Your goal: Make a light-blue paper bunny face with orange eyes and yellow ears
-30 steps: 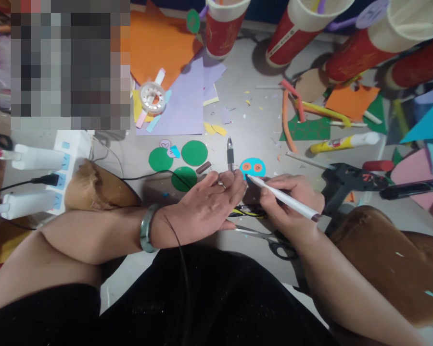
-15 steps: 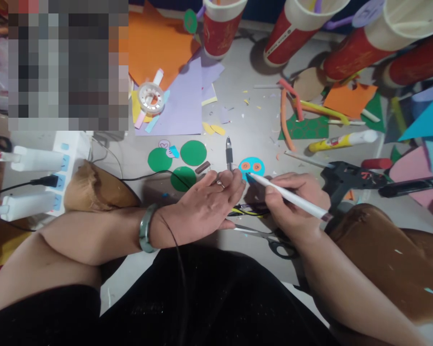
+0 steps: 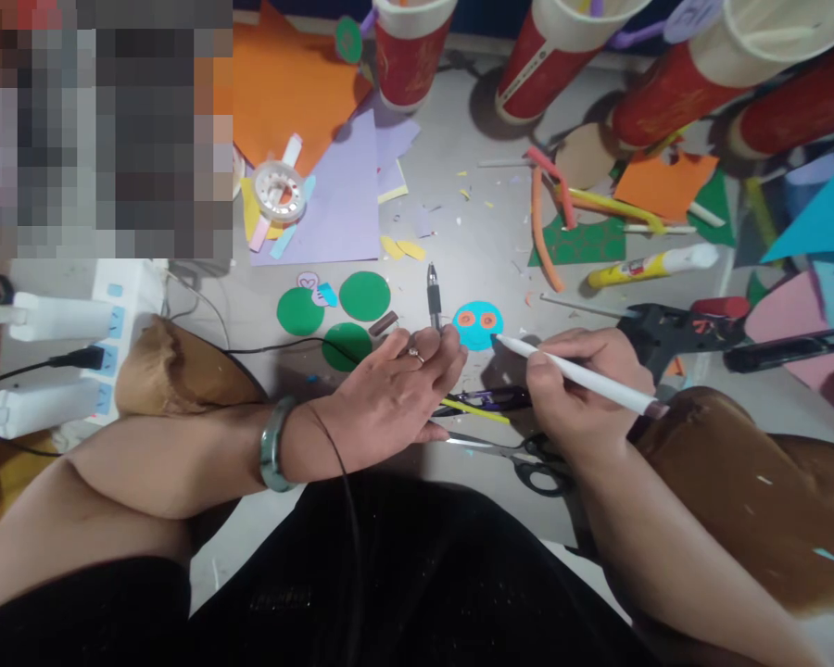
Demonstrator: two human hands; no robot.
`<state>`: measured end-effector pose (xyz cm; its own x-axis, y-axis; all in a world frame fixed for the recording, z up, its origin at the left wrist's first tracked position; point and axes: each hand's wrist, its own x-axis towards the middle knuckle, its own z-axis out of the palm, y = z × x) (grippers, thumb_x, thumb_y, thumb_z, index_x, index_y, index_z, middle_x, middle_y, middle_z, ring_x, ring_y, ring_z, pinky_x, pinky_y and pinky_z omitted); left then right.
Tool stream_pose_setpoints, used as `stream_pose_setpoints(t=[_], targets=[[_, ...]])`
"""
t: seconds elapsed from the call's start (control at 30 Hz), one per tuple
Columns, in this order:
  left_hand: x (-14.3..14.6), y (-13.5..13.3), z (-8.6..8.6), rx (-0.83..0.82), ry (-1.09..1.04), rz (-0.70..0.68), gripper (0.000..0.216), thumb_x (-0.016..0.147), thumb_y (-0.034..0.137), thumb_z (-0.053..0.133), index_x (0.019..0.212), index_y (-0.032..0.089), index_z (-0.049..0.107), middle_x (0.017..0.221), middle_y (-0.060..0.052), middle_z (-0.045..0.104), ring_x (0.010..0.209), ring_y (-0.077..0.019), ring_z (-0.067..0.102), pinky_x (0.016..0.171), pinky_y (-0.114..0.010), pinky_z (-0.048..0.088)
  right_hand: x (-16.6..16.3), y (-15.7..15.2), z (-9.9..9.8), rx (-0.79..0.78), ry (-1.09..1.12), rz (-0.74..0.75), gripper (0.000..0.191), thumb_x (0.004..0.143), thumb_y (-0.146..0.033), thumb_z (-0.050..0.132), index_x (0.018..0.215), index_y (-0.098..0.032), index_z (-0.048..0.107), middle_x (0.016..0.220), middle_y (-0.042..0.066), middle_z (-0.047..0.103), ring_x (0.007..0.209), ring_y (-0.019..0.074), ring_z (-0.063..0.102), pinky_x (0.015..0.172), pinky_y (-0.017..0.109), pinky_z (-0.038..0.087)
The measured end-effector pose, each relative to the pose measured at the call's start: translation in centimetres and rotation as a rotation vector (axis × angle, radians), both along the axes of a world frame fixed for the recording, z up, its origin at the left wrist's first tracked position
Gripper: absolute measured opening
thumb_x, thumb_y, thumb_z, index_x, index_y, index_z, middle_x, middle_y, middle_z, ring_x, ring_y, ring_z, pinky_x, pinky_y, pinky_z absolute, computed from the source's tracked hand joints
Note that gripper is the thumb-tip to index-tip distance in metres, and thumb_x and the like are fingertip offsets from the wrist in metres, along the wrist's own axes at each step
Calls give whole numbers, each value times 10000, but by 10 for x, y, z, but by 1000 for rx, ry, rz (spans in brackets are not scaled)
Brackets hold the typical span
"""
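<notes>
A blue paper circle (image 3: pixel 478 343) with two orange discs stuck on as eyes lies on the table. A faint curved line shows below the eyes. My left hand (image 3: pixel 396 394) rests flat, palm down, its fingertips at the circle's left edge. Between its fingers and the circle's upper left lies a black pen (image 3: pixel 434 295), its lower end hidden by the fingers. Gripped in my right hand (image 3: pixel 590 375) is a white marker (image 3: pixel 598 383), its tip at the circle's right edge. Below the hands are black-handled scissors (image 3: pixel 542 472) and a yellow strip (image 3: pixel 479 410).
Green paper circles (image 3: pixel 365 295) lie left of the pen. A tape roll (image 3: pixel 280 190) sits on purple paper (image 3: pixel 351 204). Red cups (image 3: pixel 411 60) line the back. A glue stick (image 3: pixel 650 266) and a black glue gun (image 3: pixel 657 333) lie rightward, a power strip (image 3: pixel 118 324) leftward.
The marker tip has moved rightward across the blue circle to its right edge, along with my right hand. My left hand stays in place; the whole view has shifted slightly.
</notes>
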<state>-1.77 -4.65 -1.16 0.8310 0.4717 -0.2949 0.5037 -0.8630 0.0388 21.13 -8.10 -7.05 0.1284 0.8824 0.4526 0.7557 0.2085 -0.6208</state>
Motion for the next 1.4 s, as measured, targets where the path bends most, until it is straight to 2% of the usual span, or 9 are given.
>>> stream_pose_setpoints(t=[0.4, 0.8, 1.4], targets=[[0, -1, -1, 20, 1, 1, 891, 982, 645, 591, 1589, 21, 402, 1627, -223, 459, 1332, -328, 500, 1103, -425, 406, -4, 4, 8, 44, -58, 29, 116, 844, -289, 709, 788, -216, 639, 703, 19, 727, 577, 179, 709, 507, 278, 538], [0, 0, 1, -5, 15, 0, 866, 1002, 628, 563, 1607, 35, 382, 1642, -233, 433, 1359, -339, 483, 1108, -437, 406, 1, -3, 3, -65, -48, 2, 86, 884, -338, 696, 853, -275, 647, 777, 21, 748, 675, 229, 740, 574, 365, 582], [1, 2, 3, -46, 23, 11, 841, 1013, 605, 564, 1615, 50, 375, 1653, -233, 424, 1392, -332, 476, 1139, -438, 374, 1, -2, 2, -66, -19, 11, 84, 871, -325, 703, 852, -263, 649, 780, 13, 742, 676, 220, 733, 602, 356, 580]])
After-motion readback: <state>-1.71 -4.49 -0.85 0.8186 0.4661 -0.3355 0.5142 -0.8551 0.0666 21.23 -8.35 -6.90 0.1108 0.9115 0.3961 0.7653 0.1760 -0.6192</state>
